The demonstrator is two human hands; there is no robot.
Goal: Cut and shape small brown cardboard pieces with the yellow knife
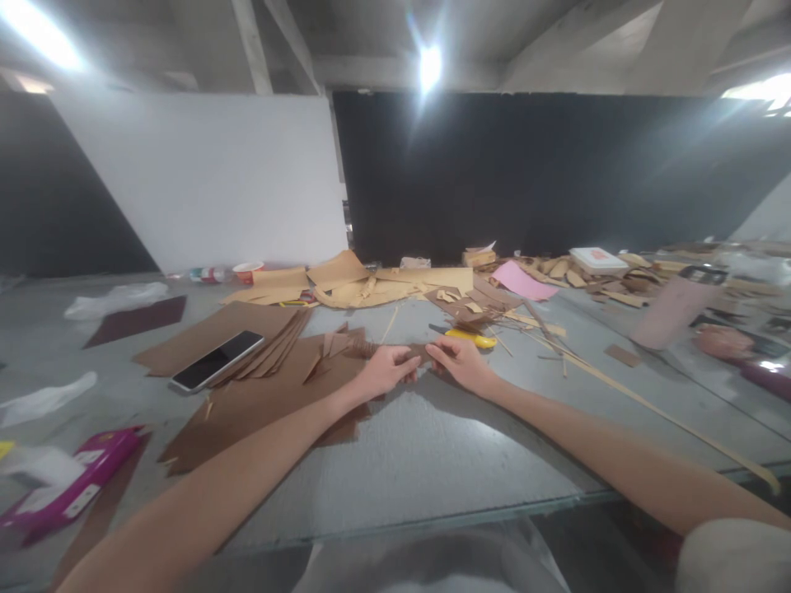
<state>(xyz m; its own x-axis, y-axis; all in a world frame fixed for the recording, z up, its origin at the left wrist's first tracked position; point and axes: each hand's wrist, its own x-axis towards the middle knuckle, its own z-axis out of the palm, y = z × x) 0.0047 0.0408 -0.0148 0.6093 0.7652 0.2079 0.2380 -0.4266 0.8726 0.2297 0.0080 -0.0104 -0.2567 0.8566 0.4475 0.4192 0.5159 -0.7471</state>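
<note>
Between my two hands is a small piece of brown sheet material, pinched at both sides. My left hand has its fingers curled on the piece's left side. From the right, my right hand grips it between thumb and fingertips. A yellow utility knife lies just behind my right hand. Brown sheets spread out under and beside my left forearm, with small brown cut pieces on top near my left wrist.
A phone rests on stacked brown sheets at left. Farther left lies a magenta packet. Tan scraps and pink paper line the back. A pink bottle stands at right, near a long thin strip. The table's edge is close to me.
</note>
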